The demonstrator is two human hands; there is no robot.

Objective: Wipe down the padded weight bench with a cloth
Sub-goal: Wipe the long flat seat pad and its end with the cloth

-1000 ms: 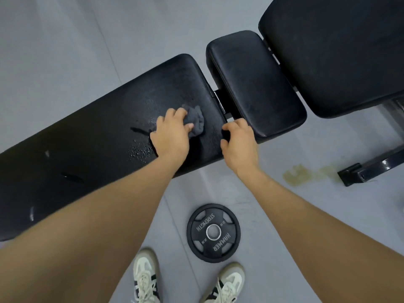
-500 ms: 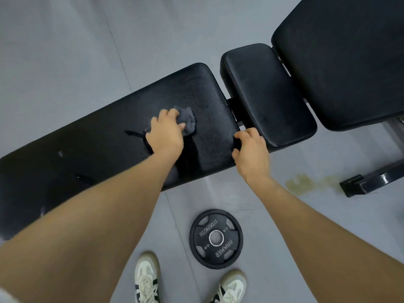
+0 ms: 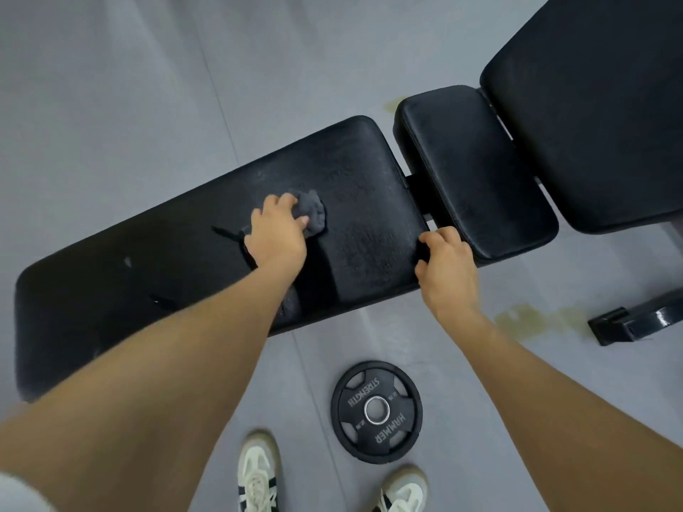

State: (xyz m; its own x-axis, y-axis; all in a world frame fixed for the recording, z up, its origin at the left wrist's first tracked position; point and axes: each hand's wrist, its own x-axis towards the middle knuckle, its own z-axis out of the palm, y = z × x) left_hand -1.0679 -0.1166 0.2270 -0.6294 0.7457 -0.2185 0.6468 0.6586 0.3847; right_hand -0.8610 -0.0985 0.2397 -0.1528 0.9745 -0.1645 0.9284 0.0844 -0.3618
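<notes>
Only readable text sits on the black weight plate (image 3: 376, 412) on the floor: raised grey letters "HAMMER" on the side nearer the shoes, "STRENGTH" on the side nearer the bench. Small numerals beside the plate's metal hub look like "2.5", too small to confirm.

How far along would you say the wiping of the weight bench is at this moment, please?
Partly done. The right end of the long pad shows smeared streaks, so it looks wiped. In hand: the left hand presses the grey cloth mid-pad, while the right hand grips the pad's corner. Left: the pad's left stretch, with specks, and seemingly the small seat pad and the large pad beyond.
</notes>
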